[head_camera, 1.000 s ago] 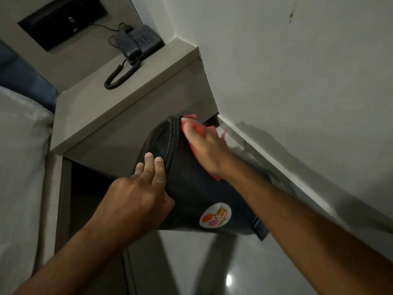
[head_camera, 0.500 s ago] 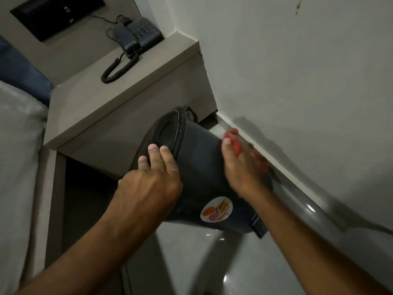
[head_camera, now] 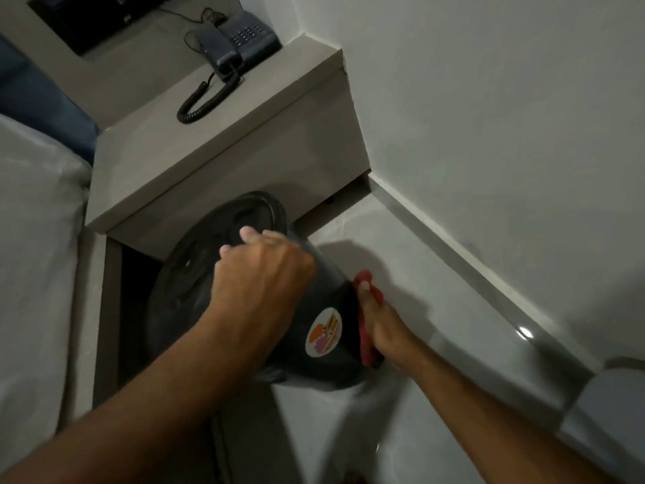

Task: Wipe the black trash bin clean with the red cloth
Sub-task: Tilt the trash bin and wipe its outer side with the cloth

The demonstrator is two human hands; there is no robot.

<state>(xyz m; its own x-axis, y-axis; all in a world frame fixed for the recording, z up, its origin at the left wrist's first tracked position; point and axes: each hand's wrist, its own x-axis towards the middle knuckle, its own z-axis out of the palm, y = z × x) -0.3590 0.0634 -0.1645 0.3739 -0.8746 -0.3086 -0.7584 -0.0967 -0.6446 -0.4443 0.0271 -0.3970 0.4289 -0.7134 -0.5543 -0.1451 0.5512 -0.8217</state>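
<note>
Pale walls meet in a corner at twelve o'clock, with a glossy floor [head_camera: 436, 431] below and a grey bedside shelf [head_camera: 216, 148] jutting out from the corner; only the head view shows any of it.

On that shelf sits a dark telephone [head_camera: 241, 47], its coiled cord trailing toward seven o'clock. A bed [head_camera: 35, 256] fills the nine o'clock edge.

At the middle of the frame the black trash bin [head_camera: 223, 302] is tipped over, its lidded top aimed at eleven o'clock under the shelf front and its base toward five o'clock, so the long axis runs eleven to five. A round sticker [head_camera: 324, 331] faces the camera near the base.

The left hand [head_camera: 261, 274] is closed over the upper rim and lid edge, fingers curled on it, steadying the bin. The right hand [head_camera: 380, 330] lies flat along the bin's three o'clock flank, pressing the red cloth [head_camera: 365, 338] between palm and wall of the bin; it is clamped on nothing but the cloth.

The right hand is nearer the base, so the unwiped run probably lies from there up toward the lid. Standing in the way are the shelf front close above the lid and the skirting board [head_camera: 471, 260] just beyond the cloth at three o'clock; a wide stroke could knock either.
</note>
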